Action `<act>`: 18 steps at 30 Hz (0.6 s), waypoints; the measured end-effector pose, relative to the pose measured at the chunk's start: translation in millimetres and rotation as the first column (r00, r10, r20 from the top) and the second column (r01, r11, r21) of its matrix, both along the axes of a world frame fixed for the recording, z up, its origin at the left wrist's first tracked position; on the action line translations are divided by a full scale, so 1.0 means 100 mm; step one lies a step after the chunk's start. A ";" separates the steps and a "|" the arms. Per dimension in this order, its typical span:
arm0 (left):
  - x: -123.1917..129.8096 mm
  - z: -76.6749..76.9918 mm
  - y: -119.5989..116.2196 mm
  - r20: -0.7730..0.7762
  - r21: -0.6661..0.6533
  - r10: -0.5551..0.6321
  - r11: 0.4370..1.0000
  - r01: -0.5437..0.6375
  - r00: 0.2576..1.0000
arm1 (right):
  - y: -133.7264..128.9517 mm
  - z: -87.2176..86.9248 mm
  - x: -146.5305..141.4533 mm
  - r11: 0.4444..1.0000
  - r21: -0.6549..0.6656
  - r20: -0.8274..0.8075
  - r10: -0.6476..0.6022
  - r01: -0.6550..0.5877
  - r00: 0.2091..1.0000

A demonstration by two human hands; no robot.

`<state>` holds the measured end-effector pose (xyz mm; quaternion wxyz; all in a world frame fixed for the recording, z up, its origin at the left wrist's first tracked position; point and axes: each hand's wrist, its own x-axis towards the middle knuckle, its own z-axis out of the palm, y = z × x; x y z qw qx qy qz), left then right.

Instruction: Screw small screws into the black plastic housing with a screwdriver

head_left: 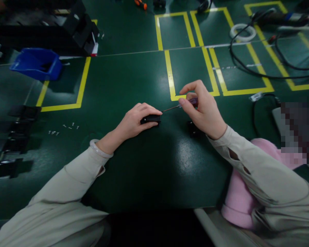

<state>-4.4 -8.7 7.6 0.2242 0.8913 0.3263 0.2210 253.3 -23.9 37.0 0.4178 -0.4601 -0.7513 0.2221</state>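
One screwdriver [193, 101], pinched in your right hand [205, 111], points toward the worktop's [123, 79] left edge, at the black block [151, 119] your left hand [135, 120] grips.

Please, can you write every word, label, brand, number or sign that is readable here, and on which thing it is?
No text can be read.
White tag on a thin black cable: too small and blurred to read, if printed.
Black part in the left hand: no lettering can be made out.
Screwdriver in the right hand: no brand can be made out.
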 end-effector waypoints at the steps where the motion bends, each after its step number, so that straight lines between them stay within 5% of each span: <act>1: 0.00 0.00 0.00 0.001 0.003 -0.001 1.000 0.001 1.000 | 0.00 0.00 0.00 1.000 -0.005 0.002 -0.003 0.003 1.000; 18: 0.00 -0.01 0.00 0.003 -0.003 -0.002 1.000 0.002 1.000 | 0.00 -0.01 0.00 1.000 0.015 0.009 -0.019 0.019 1.000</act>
